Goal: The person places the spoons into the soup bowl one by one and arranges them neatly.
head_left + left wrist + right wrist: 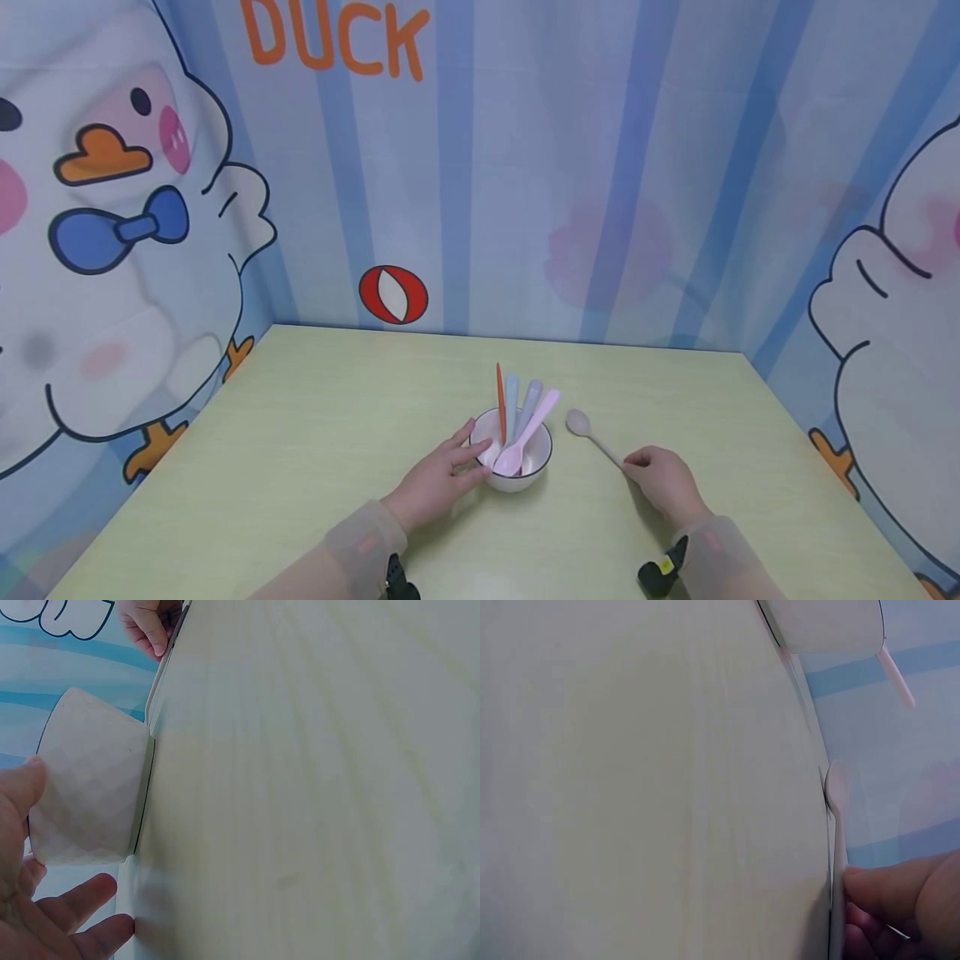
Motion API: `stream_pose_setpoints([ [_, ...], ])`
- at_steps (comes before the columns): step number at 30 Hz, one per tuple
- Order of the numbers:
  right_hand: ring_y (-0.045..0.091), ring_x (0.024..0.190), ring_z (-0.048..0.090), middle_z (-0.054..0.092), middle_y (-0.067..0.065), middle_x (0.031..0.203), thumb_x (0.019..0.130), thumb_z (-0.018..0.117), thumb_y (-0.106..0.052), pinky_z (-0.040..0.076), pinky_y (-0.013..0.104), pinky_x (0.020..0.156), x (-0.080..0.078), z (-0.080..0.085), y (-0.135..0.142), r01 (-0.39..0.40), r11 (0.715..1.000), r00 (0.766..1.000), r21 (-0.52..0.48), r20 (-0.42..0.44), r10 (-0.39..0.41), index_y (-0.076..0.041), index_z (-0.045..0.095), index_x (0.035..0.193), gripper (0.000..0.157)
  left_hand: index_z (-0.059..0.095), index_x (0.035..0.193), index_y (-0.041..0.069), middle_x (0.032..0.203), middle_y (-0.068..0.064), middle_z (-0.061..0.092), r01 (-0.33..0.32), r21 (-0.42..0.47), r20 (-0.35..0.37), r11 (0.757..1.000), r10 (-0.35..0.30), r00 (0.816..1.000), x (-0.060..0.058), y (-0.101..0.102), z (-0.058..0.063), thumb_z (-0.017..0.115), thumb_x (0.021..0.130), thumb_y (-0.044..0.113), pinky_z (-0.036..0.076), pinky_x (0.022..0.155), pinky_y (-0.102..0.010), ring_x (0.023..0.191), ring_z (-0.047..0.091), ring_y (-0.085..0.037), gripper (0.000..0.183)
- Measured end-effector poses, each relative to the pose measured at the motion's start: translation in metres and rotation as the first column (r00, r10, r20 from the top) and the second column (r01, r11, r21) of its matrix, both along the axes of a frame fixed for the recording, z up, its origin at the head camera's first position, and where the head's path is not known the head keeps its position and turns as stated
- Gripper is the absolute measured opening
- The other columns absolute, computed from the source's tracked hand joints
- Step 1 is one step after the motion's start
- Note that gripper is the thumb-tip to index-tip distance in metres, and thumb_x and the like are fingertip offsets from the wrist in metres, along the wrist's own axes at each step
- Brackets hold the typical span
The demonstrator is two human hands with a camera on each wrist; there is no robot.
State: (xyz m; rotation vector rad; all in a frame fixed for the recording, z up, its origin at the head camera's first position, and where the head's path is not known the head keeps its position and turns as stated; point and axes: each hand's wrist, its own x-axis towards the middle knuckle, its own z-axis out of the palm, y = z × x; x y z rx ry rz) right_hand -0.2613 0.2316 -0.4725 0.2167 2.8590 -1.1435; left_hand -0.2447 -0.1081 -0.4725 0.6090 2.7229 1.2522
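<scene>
A white bowl (513, 482) with a dark rim stands on the table, its faceted outside (90, 787) showing in the left wrist view. My left hand (438, 479) holds it at the left rim, thumb outside and a finger over the edge, the other fingers spread. Inside lean a pink spoon (528, 433), a lavender handle (531, 400), a light blue handle (512, 396) and a thin orange handle (501, 400). Right of the bowl, my right hand (666, 482) pinches the handle end of a pale greyish spoon (600, 443), its head (838, 786) close to the tabletop.
The pale yellow-green table (360, 392) ends at a blue striped cloth backdrop (517, 183) printed with ducks and a red and white ball (393, 294). Dark bands (662, 568) sit at both wrists.
</scene>
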Motion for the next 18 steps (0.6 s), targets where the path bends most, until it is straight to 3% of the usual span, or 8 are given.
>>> stream_pose_setpoints([
  [9,0.024,0.086,0.058,0.065,0.011,0.095,0.086,0.069,-0.013,0.045,0.039,0.073,0.0039,0.0013,0.0066,-0.004,0.999,0.999,-0.033,0.043,0.005,0.002,0.066,0.102,0.023,0.050,0.142,0.019,0.159,-0.005,0.021,0.003,-0.001,-0.005,1.000,-0.003,1.000,-0.0002,0.0001,-0.0002,0.058,0.094,0.046,0.030,0.108,-0.054,0.141,0.027,-0.035,0.056],
  [18,0.021,0.082,0.058,0.065,0.009,0.092,0.082,0.071,-0.005,0.046,0.038,0.072,0.0072,0.0011,0.0093,-0.017,1.000,0.998,-0.015,0.056,0.018,0.002,0.066,0.101,0.020,0.050,0.142,0.019,0.159,-0.004,0.021,-0.001,-0.002,0.002,1.000,0.001,1.000,0.0011,0.0004,0.0020,0.057,0.094,0.046,0.029,0.109,-0.054,0.141,0.026,-0.035,0.055],
])
